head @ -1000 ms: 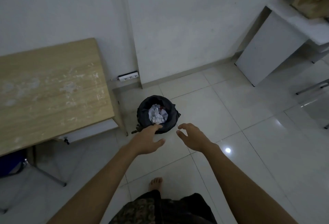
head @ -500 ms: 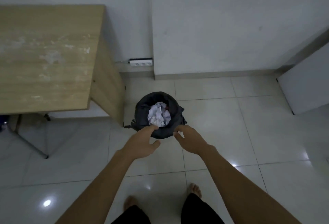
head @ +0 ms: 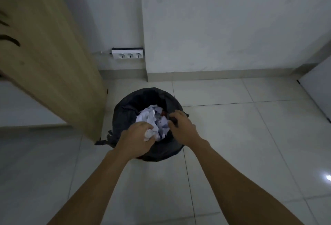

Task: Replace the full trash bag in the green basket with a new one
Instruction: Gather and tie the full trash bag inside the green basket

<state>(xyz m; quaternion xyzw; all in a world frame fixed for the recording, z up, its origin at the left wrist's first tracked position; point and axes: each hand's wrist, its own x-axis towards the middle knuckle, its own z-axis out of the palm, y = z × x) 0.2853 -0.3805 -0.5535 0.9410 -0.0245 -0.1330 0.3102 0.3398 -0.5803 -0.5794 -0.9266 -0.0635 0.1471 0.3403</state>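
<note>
Two hands are at the mouth of the black trash bag [head: 125, 117], which stands on the tiled floor [head: 232, 135] just beside the end panel of a wooden desk [head: 53, 63]. The bag is full, with crumpled white paper [head: 149, 116] up near the rim. Right hand [head: 181, 128] is at the right rim, fingers curled, pinching the black plastic edge. Left hand [head: 135, 139] is at the near-left rim, fingers curled over it, touching paper; whether it grasps anything, cannot tell. A white power strip [head: 127, 55] sits by the wall behind.
</note>
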